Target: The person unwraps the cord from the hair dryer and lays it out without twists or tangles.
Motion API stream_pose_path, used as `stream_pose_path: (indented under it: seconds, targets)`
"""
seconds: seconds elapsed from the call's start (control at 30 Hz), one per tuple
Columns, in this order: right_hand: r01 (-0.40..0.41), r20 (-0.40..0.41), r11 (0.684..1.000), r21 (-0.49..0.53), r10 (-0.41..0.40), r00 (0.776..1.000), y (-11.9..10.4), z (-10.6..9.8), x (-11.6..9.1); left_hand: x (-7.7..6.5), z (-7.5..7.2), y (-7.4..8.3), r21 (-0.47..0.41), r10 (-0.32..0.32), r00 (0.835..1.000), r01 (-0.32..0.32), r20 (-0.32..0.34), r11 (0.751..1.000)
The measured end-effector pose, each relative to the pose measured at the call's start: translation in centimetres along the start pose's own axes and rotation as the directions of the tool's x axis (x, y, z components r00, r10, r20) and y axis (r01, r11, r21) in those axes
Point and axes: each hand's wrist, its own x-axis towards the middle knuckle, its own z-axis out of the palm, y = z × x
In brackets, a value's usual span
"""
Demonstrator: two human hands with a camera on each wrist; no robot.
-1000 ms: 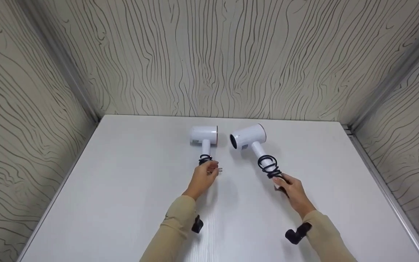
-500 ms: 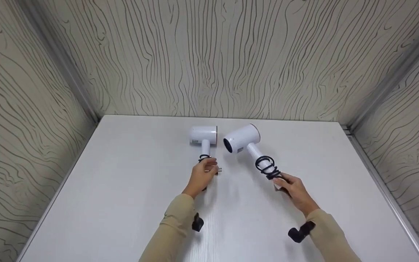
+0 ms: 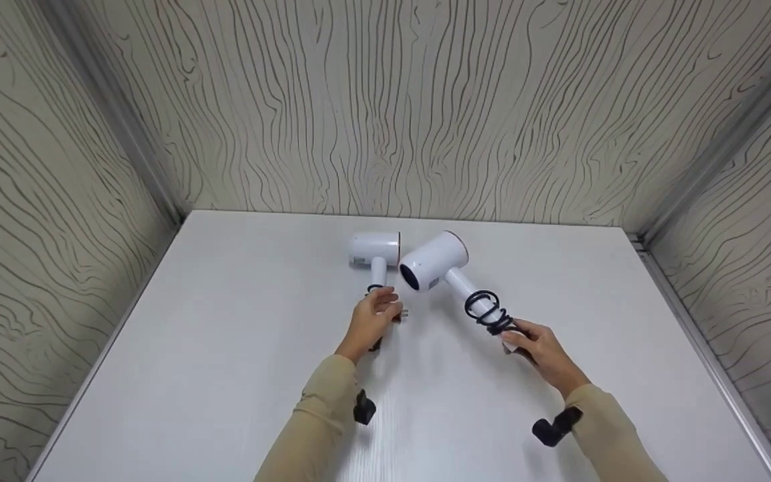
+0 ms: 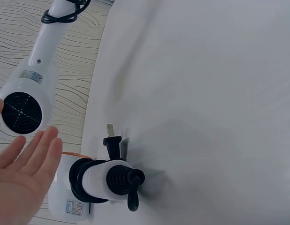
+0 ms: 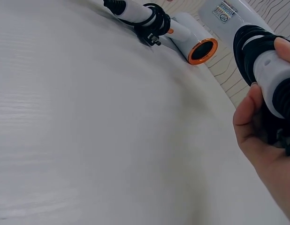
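A white hair dryer [image 3: 373,248] with a black cord wound round its handle lies on the white table. Its two-pin plug [image 4: 112,146] sticks out beside the handle. My left hand [image 3: 369,323] hovers over that handle, fingers extended and apart from it in the left wrist view. My right hand [image 3: 541,349] grips the handle end of a second white hair dryer [image 3: 436,260], holding it tilted above the table. A black cord [image 5: 257,47] is coiled round this handle too. Its dark grille [image 4: 22,112] faces the left hand.
The table [image 3: 225,348] carries both dryers' shadows. Wood-grain panels [image 3: 385,107] stand behind it and at both sides, with metal posts [image 3: 111,114] at the corners. Black wrist cameras [image 3: 363,408] sit at each sleeve.
The right hand's hair dryer has swung left and tilted further, its grille end coming close to the lying dryer. The left hand's fingers have loosened slightly, staying over the lying dryer's handle.
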Motion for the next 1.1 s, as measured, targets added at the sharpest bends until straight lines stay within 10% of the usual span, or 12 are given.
stream_pose_path:
  seconds: [1.1]
  targets:
    - [0.098, 0.221, 0.994, 0.055, -0.108, 0.969, -0.2, 0.1, -0.2, 0.3, -0.4, 1.2, -0.141, -0.153, 0.988, 0.152, 0.005, 0.978]
